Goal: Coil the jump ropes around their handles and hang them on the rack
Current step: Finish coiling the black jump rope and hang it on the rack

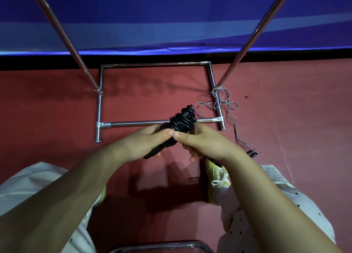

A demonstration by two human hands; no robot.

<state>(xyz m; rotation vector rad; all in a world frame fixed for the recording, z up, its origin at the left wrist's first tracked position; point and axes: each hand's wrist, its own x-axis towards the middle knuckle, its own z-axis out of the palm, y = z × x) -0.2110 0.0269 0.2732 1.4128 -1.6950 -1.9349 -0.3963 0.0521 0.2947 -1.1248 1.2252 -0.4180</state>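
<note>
I am holding the black jump rope (pixel 179 123), its cord already coiled thickly around the paired handles, just in front of me over the red floor (pixel 57 104). My left hand (pixel 144 142) is curling round the lower handle end at seven o'clock of the coil, thumb pressing on top. My right hand (pixel 202 144) is pinching the bundle from four o'clock, fingers wrapping beneath. At twelve o'clock the chrome rack (pixel 133 122) base is standing. At two o'clock a grey jump rope (pixel 224 102) is lying loose, tangling against the rack's foot
</note>
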